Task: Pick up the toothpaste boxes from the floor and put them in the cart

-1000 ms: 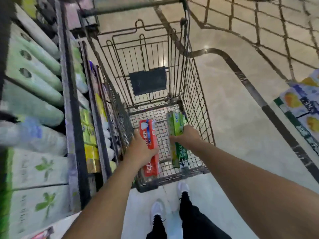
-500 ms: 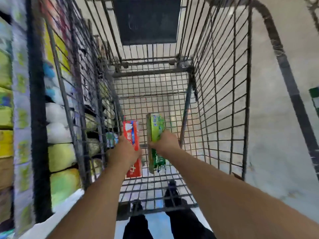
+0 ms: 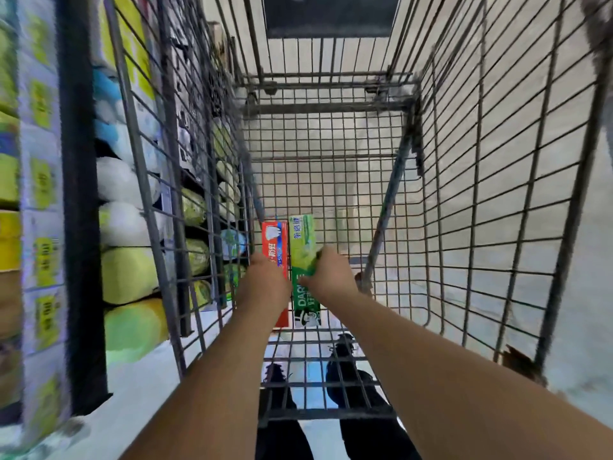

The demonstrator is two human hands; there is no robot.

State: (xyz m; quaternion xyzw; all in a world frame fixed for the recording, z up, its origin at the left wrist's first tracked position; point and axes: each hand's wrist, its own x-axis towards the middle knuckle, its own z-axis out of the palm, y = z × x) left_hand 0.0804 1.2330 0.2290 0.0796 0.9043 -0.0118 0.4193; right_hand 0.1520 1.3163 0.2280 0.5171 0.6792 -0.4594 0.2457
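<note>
Red box (image 3: 277,244) and green box (image 3: 302,247) gripped by hands inside cart (image 3: 497,194).

We have a single head-worn wide-angle view, looking forward and steeply down into the wire cart (image 3: 471,200) from above its near end. The cart basket fills most of the frame and sits close; its far end lies at 12 o'clock. Shelving (image 3: 79,194) runs along 9 o'clock, bare floor (image 3: 583,293) at 3 o'clock. Both forearms enter from 6 o'clock. No second view exists to overlap.
</note>
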